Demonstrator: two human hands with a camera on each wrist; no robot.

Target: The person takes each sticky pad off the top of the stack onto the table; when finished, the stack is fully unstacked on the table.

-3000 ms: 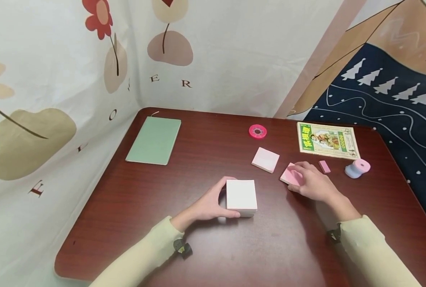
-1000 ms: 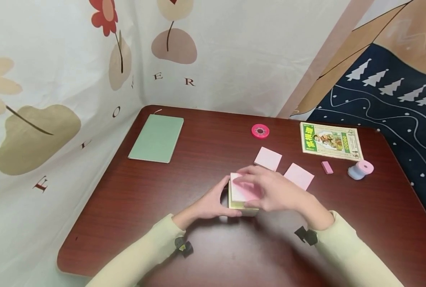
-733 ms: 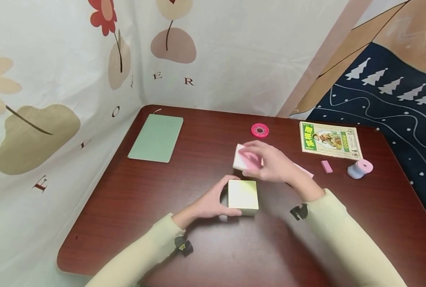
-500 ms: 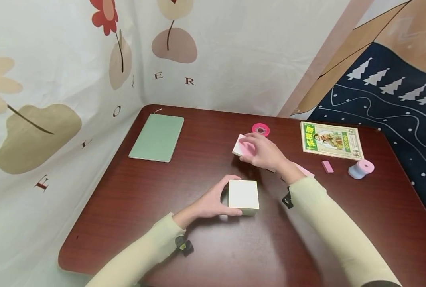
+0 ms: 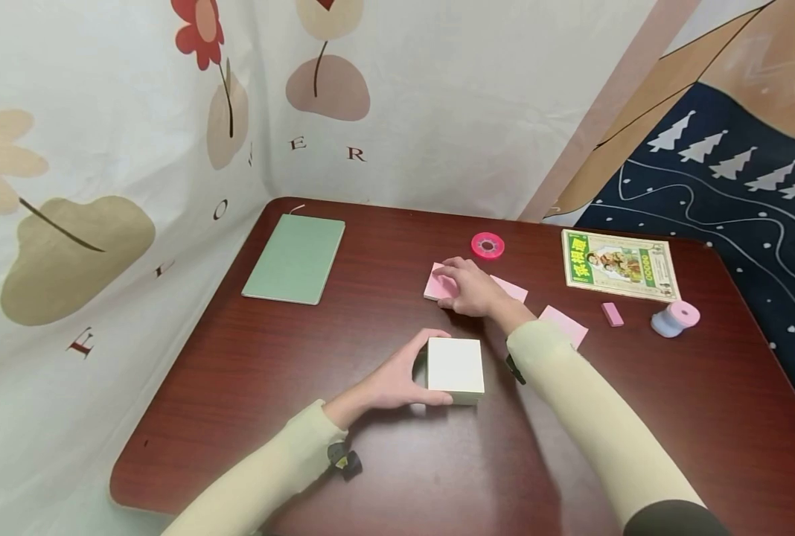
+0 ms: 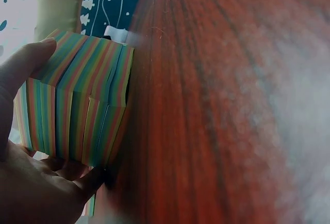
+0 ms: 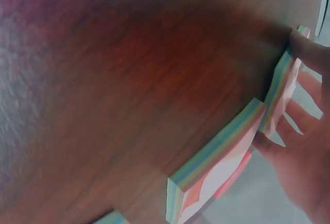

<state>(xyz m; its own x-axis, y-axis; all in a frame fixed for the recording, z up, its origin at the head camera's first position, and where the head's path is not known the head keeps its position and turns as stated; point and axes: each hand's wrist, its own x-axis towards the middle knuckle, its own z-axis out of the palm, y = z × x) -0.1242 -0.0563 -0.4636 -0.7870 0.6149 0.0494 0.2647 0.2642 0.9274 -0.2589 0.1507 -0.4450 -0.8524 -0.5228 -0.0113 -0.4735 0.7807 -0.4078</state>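
My left hand (image 5: 397,376) grips a block of stacked sticky note pads (image 5: 455,365) from its left side, thumb in front and fingers behind. The block's top is whitish; in the left wrist view the stack (image 6: 85,95) shows striped, multicoloured paper edges. Farther back, my right hand (image 5: 473,289) holds a thin pink-topped sticky note pad (image 5: 440,283) by its edges, down at the tabletop. Beside that hand lies a second pink pad (image 5: 510,288), partly hidden behind it. A third pad (image 5: 565,325) lies to the right, partly covered by my right sleeve.
A green notebook (image 5: 295,259) lies at the back left of the brown table (image 5: 237,387). Toward the back are a pink tape roll (image 5: 487,246) and an illustrated booklet (image 5: 620,263). A small pink eraser (image 5: 612,314) and a pink-and-blue spool (image 5: 675,318) sit at the right.
My right hand has let go of the rightmost pad, taken another pink pad off the stack, and carried it back and down to the tabletop. My left hand has kept its grip.
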